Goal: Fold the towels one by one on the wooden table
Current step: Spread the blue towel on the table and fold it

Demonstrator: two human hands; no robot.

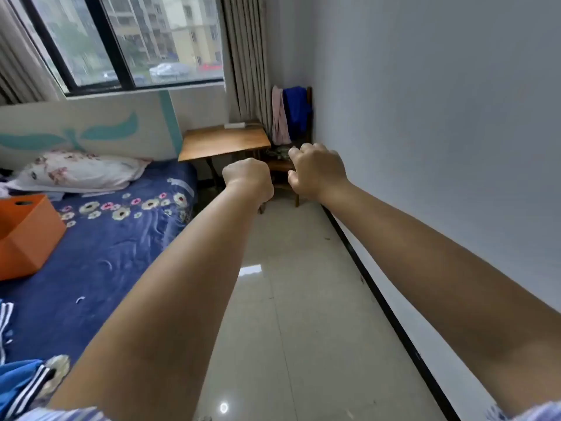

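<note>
both hands — left (249, 180) fisted, right (315, 171) loosely curled, empty — wooden table (224, 141) beyond, towels (288, 113) on chair

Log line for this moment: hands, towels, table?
left hand: fisted, empty | right hand: curled, empty | towels: draped on chair, untouched | wooden table: no towel on it

Both bare arms stretch forward over a pale tiled floor (288, 299). The left hand (249, 180) is a closed fist; the right hand (315, 171) has fingers curled, holding nothing. Beyond them, at 12 o'clock, stands a wooden table (223, 141). At 1 o'clock, a pink towel (279, 117) and blue towel (296, 107) hang over a chair. A blue floral bed (106, 238) lies at 9 o'clock.
</note>
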